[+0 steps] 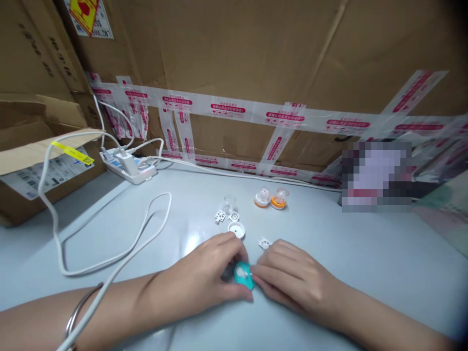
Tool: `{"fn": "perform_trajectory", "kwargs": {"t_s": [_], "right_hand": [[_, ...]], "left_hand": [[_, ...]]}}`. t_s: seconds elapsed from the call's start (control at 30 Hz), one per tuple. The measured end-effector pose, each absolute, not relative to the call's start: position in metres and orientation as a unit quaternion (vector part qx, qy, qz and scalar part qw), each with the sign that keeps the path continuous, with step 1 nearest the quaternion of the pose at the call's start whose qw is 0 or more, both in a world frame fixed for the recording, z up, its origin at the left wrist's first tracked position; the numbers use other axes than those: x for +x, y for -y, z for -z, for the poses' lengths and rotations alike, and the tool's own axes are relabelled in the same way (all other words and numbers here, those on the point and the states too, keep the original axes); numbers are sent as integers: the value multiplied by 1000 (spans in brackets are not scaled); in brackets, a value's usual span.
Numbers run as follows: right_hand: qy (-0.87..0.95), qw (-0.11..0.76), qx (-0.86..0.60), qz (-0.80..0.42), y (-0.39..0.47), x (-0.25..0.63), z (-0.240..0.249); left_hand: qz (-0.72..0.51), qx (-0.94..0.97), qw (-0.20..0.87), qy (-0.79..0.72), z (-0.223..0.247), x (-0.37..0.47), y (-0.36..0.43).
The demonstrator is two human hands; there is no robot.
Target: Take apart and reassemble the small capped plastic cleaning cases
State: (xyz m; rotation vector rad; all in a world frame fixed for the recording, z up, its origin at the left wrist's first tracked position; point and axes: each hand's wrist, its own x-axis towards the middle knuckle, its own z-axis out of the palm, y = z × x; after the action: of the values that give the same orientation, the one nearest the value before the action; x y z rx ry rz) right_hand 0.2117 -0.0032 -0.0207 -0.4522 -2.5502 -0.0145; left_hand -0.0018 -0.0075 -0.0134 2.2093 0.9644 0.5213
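Observation:
A small teal round piece (243,276) with a whitish part on top is near the table's front, between my hands. My left hand (215,268) curls around its left side, thumb below and fingers above, gripping it. My right hand (292,275) is closed at its right edge, fingertips pinched over the whitish part; what they pinch is too small to name. Just beyond my left hand lies a white round cap (236,229). Behind it are two white spoked pieces (220,216) and clear cups (230,204). Another white spoked piece (264,243) lies beside my right knuckles.
Two orange-and-white pieces with clear tops (278,199) stand farther back. A white cable (127,256) loops over the left side and across my left forearm, near a power strip (131,168). Large taped cardboard (237,58) closes off the back; an open box (73,170) stands left.

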Motion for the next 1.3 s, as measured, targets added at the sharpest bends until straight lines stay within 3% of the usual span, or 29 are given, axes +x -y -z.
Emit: {"fn": "perform_trajectory", "kwargs": {"t_s": [0.23,0.73,1.07,1.3], "right_hand": [[955,254,-132,72,4,214,21],[933,288,-182,-112,2,212,24],[917,312,-207,-137,3,216,13],[946,259,-173,-87,2,221,10]], "left_hand": [[-202,846,324,-372,15,0,7],[-205,841,327,-380,16,1,7],[-201,839,332,-382,14,2,7],[-204,837,333,-383,14,1,8]]}}
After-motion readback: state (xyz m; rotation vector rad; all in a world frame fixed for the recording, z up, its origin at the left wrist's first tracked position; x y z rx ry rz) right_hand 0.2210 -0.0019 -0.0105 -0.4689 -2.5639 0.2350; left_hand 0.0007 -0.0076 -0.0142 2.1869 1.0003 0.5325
